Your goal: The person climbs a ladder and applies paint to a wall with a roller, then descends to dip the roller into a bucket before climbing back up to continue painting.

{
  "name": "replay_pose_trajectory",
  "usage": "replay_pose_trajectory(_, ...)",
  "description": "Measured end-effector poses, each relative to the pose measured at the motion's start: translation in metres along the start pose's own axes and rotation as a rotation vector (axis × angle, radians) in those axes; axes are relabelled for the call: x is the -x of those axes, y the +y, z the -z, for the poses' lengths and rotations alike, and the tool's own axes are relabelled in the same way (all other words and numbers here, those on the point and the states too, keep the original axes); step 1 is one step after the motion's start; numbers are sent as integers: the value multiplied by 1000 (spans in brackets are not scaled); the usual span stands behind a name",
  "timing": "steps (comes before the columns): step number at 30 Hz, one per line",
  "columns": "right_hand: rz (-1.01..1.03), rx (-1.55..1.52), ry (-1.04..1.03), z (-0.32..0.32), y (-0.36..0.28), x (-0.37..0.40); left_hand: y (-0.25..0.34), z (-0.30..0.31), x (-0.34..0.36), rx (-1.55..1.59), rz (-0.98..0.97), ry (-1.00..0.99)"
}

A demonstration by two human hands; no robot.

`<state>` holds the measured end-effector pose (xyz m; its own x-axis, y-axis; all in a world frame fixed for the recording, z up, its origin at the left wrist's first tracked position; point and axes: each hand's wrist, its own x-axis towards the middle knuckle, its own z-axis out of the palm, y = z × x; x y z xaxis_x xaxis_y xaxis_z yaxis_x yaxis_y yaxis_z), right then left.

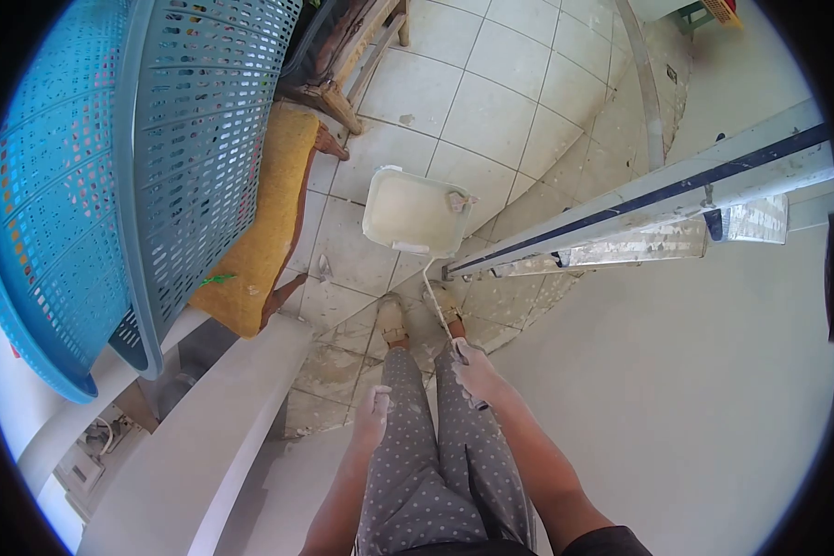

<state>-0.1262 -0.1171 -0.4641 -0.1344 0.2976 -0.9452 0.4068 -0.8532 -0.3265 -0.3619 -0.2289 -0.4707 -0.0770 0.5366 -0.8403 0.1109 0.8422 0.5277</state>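
Clenched around the dark lower handle of a thin, white-spattered rod (440,310), the right hand (473,366) had its fingers wrapped and its wrist near the right thigh. The left hand (374,412), coated in white residue, hung beside the left thigh with fingers curled; whether it held anything could not be determined. The rod ran forward from the fist to the near edge of a pale rectangular plastic tub (369,215), which sat on the dirty white tile floor (491,111) just ahead of the beige shoes (392,317). Whether the rod's far end touched the tub could not be confirmed, nor was any working head clearly visible. The tub bore a pale, smooth content and, in its far right corner, a small crumpled lump (458,201). In the inspector's judgement, sound handling called for a firm grip low on the handle, a loose wrist and slow, level movement, since a jerk could have flicked residue or tipped the light tub. Clearance was rated poor on the right: the foot of a white metal ladder with a dark blue stripe (639,197) stood close to rod and tub, so a sideways swing there was judged inadvisable
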Motion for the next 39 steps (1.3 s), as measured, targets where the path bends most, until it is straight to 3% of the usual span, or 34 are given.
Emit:
replay_pose_trajectory(6,5,-30,121,-1,-30,24,8,10,-2,-26,-17,5)
replay_pose_trajectory(12,40,36,200,-17,-38,-45,1,25,-6,-50,-13,-19)
replay_pose_trajectory(16,104,202,139,-32,-2,-92,0,32,-10,-46,-11,1)
replay_pose_trajectory(20,91,273,137,-29,-3,-65,0,36,-13,-53,-22,-9)
replay_pose_trajectory(24,-73,165,11,-4,-58,-8,-8,34,-19,-21,-2,-21)
replay_pose_trajectory(30,-91,221,-37,14,-77,30,-9,34,-22,-14,3,-17)
replay_pose_trajectory(33,11,254,-28,17,-67,35,-6,41,-23,-21,-4,-67)
replay_pose_trajectory(39,-120,237,-39,12,-96,3,1,51,-25,-12,-11,-32)
